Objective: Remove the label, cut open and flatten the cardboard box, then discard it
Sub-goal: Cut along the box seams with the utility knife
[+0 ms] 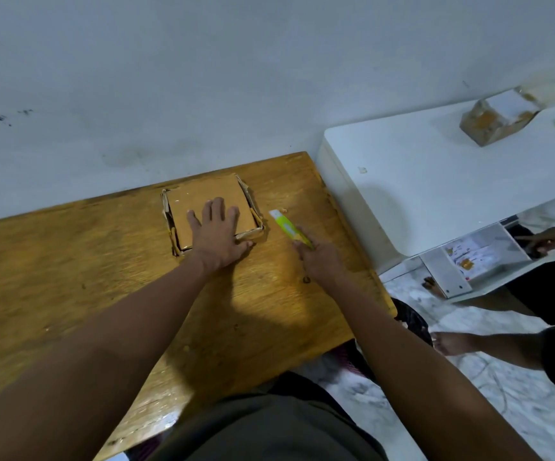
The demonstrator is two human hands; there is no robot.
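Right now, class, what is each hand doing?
Left hand: open, pressing flat on the cardboard box.
Right hand: closed, holding the green cutter.

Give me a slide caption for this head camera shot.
Left hand presses the flattened cardboard box on the wooden table; right hand holds a green cutter.

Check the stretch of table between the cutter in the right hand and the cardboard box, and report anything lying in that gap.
Nothing visible lies there. The right hand holds the green cutter just right of the cardboard box, with only bare wooden table between them. The left hand presses flat on the box top, away from that side.
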